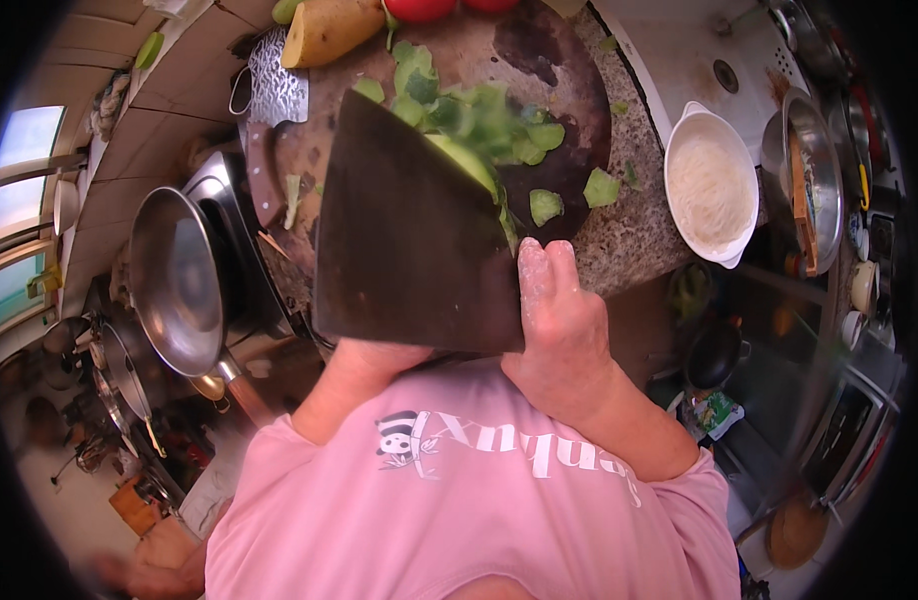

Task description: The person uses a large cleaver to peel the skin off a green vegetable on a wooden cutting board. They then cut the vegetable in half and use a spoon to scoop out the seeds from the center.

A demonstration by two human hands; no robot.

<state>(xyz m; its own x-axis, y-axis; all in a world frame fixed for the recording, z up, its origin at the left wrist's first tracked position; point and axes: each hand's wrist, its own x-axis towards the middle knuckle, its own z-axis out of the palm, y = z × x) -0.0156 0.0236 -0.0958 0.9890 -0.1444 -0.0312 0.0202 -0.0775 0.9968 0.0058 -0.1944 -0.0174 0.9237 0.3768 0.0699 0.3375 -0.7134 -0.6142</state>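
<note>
A dark, flat-sided dish or plate (421,240) is tilted over a round wooden chopping board (571,127). My right hand (560,315) grips its right edge, with white residue on the fingers. At its lower edge is my left hand (376,356), the fingers hidden beneath or behind it. Cut green leaves (489,120), partly blurred, lie beyond its upper right edge, and a pale green piece (466,165) touches that edge. Loose leaf pieces (545,206) are scattered on the board. A hammered-blade cleaver (279,75) with a brown handle (266,172) rests at the left.
A cut potato (331,30) and red tomatoes (421,7) sit at the board's far side. Left is a steel frying pan (178,281). Right are a white bowl of pale strands (710,187), a steel bowl (823,180) and a sink (691,45). Another person's arm (159,570) shows lower left.
</note>
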